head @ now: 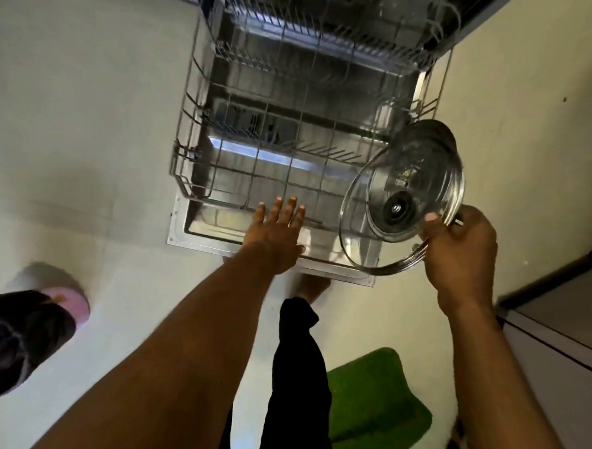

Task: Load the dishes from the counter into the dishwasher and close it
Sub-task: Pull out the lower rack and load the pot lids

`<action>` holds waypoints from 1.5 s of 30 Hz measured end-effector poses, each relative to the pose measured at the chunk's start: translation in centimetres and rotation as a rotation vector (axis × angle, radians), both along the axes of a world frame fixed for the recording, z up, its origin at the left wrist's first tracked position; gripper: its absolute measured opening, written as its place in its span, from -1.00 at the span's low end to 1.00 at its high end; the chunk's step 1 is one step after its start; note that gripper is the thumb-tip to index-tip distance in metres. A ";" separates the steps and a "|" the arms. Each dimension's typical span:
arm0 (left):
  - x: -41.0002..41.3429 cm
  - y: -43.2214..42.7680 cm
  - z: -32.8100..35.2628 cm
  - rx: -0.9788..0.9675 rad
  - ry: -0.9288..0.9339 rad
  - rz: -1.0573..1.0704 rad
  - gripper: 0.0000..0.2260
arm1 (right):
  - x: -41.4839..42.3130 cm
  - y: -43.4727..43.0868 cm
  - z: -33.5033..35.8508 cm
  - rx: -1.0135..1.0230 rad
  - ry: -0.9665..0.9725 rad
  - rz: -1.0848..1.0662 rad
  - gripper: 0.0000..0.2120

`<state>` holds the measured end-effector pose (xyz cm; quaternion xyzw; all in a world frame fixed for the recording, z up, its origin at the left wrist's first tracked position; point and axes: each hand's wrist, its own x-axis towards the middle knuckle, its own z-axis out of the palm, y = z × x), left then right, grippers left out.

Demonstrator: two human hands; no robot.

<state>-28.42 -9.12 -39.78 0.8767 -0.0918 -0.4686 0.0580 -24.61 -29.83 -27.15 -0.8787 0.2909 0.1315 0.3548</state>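
The dishwasher stands open, its door folded down flat. The lower wire rack is pulled out over the door, and the upper rack sits above it. My right hand grips a stack of glass pot lids by their rims, over the rack's near right corner. The top lid shows a black knob mount. My left hand reaches flat, fingers straight, toward the rack's front edge and holds nothing.
A green mat lies on the pale floor near my dark-trousered leg. A foot in a pink slipper stands at the left. A cabinet front runs along the right.
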 end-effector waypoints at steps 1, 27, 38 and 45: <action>-0.1 -0.4 -0.6 0.009 0.008 -0.003 -0.33 | 0.2 -0.2 -0.2 -0.019 -0.038 -0.004 -0.88; -0.5 -1.3 -3.1 0.054 0.046 -0.044 -0.18 | 3.1 -0.3 -6.6 -0.194 -0.049 0.030 -0.76; -0.2 -1.0 -3.1 0.033 0.070 -0.050 -0.19 | 6.9 -0.6 -5.5 -0.293 -0.007 0.136 -0.72; -0.2 -1.0 -2.9 0.028 0.078 -0.059 -0.18 | 8.4 -1.4 -5.2 -0.347 -0.017 0.137 -0.78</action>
